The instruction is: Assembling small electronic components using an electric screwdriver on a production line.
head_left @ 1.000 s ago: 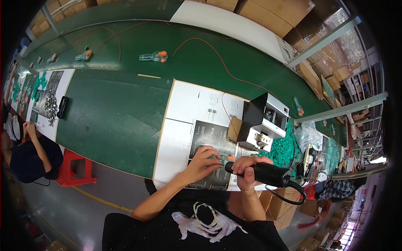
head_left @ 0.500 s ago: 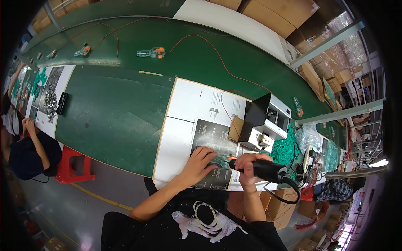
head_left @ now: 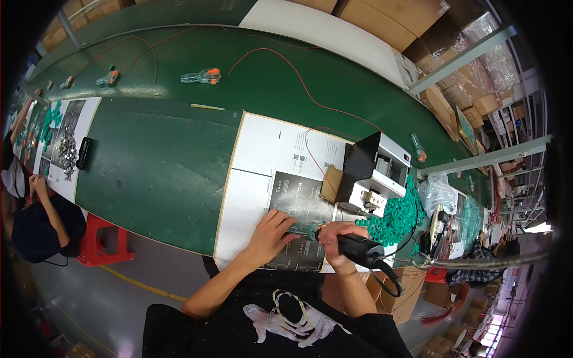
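My right hand [head_left: 336, 241] is closed round a black corded electric screwdriver [head_left: 361, 250], its tip end pointing left. Just left of that tip lies a small clear plastic piece with an orange end [head_left: 307, 230], mostly hidden between my hands. The thumb and fingers of my left hand [head_left: 270, 235] close on its left end. Both hands are low over a black-and-white printed sheet [head_left: 253, 191] at the near edge of the bench. Whether the screwdriver's tip touches the piece is hidden by my right fingers.
Right of the sheet stands a black-and-white machine [head_left: 373, 176], beside a heap of green rings [head_left: 391, 224]. A similar clear-and-orange piece [head_left: 203, 76] with a red wire lies farther back on the green bench [head_left: 161, 161]. A co-worker's hand [head_left: 39, 186] is at the far left.
My right hand and the screwdriver have moved slightly left, and the cord end has swung lower. My left hand keeps its hold. The whole view has shifted a little.
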Tool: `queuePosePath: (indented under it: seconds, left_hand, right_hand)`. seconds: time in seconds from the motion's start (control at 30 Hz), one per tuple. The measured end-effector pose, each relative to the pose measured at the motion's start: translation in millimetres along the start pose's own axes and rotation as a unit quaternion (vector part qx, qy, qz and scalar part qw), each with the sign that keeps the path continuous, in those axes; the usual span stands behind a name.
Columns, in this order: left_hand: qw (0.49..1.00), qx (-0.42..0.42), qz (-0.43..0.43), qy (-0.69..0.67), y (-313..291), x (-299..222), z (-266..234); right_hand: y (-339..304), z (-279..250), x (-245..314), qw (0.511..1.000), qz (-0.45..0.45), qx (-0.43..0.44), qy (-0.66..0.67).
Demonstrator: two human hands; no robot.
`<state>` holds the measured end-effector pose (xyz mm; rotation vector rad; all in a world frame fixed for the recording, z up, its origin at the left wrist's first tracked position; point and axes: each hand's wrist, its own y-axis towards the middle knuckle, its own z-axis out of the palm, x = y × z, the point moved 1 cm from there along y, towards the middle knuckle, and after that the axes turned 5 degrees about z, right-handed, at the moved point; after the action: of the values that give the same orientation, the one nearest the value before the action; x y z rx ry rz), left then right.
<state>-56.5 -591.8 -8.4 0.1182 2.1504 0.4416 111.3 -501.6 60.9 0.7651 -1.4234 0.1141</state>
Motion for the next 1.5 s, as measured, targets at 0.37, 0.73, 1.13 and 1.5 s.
queuePosePath:
  seconds: [0.37,0.73,1.13,1.5]
  left_hand:
    - [1.000,-0.005,0.001,0.011,4.5,-3.6,1.1]
    - [1.000,-0.009,0.004,0.013,-3.7,-3.4,0.5]
    - [0.999,-0.032,0.025,0.020,-1.0,-2.3,-1.6]
    - [0.999,-0.039,0.025,0.007,-4.5,2.7,2.0]
  right_hand:
    - [35.3,-53.6,27.7,0.972,-0.079,-0.204,0.085]
    - [76.5,-69.8,49.2,0.947,0.011,-0.306,-0.100]
    - [25.3,24.8,27.5,0.994,-0.034,-0.024,0.098]
    - [12.1,34.4,-0.5,0.997,0.037,-0.008,0.070]
